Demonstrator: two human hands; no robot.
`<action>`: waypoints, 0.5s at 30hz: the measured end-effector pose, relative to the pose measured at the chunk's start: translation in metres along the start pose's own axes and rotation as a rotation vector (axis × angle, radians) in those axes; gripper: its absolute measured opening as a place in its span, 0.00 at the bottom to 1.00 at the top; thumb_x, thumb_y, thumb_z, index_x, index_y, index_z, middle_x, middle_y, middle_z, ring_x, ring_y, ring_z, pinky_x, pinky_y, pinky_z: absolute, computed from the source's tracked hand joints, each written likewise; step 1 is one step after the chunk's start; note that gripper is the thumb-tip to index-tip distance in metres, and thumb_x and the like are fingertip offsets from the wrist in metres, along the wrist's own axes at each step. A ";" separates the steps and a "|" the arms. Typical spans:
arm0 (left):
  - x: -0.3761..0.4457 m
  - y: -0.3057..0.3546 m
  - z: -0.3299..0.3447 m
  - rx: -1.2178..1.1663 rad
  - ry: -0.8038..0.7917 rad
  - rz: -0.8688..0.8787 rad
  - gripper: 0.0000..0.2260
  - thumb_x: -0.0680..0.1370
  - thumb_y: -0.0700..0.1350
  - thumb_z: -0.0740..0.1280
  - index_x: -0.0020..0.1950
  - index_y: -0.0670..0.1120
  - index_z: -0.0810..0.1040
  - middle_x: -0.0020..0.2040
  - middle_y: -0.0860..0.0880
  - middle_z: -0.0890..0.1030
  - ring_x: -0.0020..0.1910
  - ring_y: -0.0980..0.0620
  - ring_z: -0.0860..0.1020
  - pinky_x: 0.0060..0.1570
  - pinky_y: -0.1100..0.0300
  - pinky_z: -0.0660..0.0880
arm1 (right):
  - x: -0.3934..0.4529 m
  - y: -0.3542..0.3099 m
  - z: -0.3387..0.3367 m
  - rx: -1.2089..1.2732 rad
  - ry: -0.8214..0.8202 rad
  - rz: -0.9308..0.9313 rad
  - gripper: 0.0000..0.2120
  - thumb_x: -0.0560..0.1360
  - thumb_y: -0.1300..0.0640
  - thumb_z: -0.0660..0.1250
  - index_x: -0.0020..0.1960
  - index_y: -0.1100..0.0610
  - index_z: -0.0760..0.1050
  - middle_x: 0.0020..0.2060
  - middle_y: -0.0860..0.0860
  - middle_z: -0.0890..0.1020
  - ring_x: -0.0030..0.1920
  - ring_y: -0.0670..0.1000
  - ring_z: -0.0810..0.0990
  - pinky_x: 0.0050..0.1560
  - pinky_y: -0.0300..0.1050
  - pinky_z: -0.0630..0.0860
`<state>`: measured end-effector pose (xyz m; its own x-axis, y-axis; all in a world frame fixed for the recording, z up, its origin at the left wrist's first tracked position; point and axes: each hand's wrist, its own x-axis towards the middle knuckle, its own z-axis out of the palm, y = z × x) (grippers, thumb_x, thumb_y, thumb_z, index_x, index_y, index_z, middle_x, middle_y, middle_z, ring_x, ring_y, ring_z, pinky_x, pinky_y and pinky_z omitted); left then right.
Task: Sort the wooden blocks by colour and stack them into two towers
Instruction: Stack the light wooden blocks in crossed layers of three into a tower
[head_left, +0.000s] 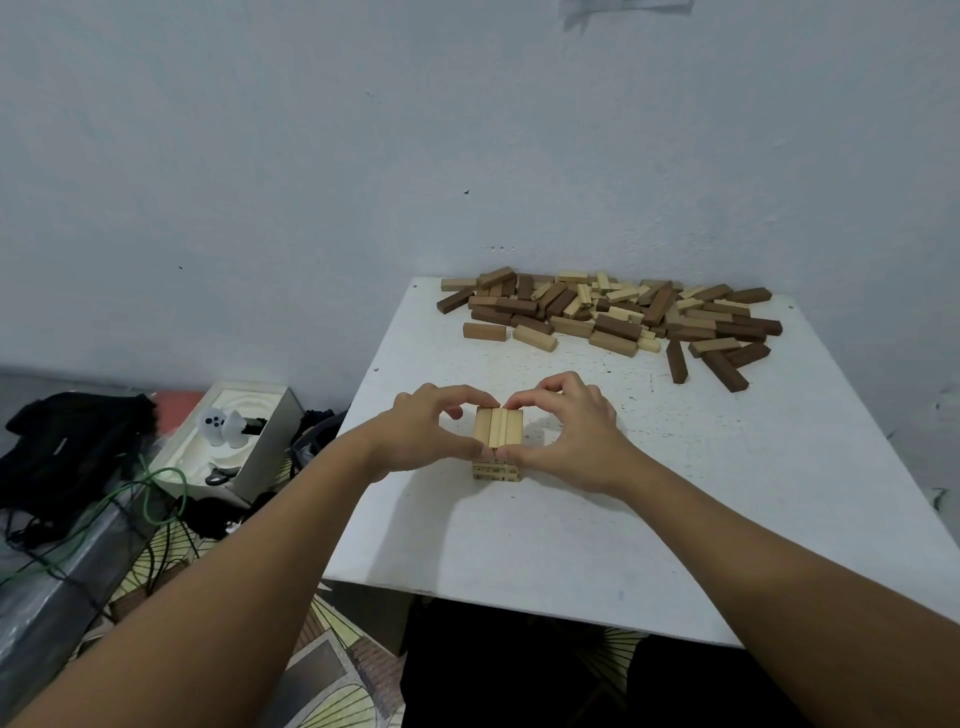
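A: Head view, one frame only. Light tower stands mid-worktop, nearer the front edge than the pile. Top layer reads as three pale blocks side by side. Below it the layers are mostly hidden by both hands; I make out two more at the front face, perhaps, but cannot count them with confidence.

B: Hands?

A: Left hand curled round the tower's left side, thumb low at the front corner, forefinger arched to the far top edge. Right hand mirrors it on the right side. Both grip the tower, fingertips almost meeting over the far edge. The remaining fingers are tucked behind and cannot be seen.

B: The loose stock?

A: Block pile along the worktop's far edge against the wall, light and dark mixed and overlapping. Too jumbled to count; several dozen at a glance. A few dark pieces lie apart at the right end. Only one tower is up, a pale one.

B: Off the worktop?

A: Left, on the floor: one open white box with a pale figure inside, details blurred; a black bag; a green cable. Person's forearms are cut off by the lower frame edge.
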<state>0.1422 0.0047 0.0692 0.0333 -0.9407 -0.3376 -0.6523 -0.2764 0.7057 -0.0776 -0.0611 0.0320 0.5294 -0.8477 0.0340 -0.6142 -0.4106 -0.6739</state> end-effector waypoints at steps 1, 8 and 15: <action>0.001 0.000 0.000 -0.005 -0.005 -0.003 0.23 0.73 0.54 0.80 0.62 0.73 0.77 0.62 0.54 0.73 0.67 0.48 0.66 0.68 0.44 0.70 | 0.000 0.000 0.000 0.000 -0.005 0.003 0.26 0.67 0.32 0.76 0.63 0.33 0.76 0.61 0.40 0.65 0.65 0.45 0.59 0.66 0.48 0.56; 0.005 -0.001 0.000 -0.045 -0.025 -0.023 0.25 0.71 0.53 0.81 0.63 0.71 0.78 0.63 0.54 0.74 0.67 0.49 0.68 0.62 0.50 0.70 | 0.000 0.001 0.003 -0.007 -0.033 0.038 0.29 0.66 0.30 0.75 0.65 0.33 0.75 0.63 0.42 0.65 0.68 0.48 0.60 0.63 0.48 0.56; 0.000 -0.004 0.001 -0.089 -0.039 -0.006 0.33 0.70 0.48 0.83 0.70 0.68 0.74 0.63 0.54 0.73 0.60 0.56 0.71 0.52 0.60 0.70 | -0.003 0.004 0.003 -0.001 -0.022 0.038 0.38 0.65 0.28 0.75 0.72 0.33 0.68 0.63 0.41 0.64 0.68 0.48 0.59 0.62 0.48 0.58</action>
<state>0.1440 0.0053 0.0661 0.0064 -0.9312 -0.3645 -0.5824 -0.2998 0.7556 -0.0802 -0.0590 0.0271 0.5181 -0.8553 -0.0077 -0.6351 -0.3786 -0.6733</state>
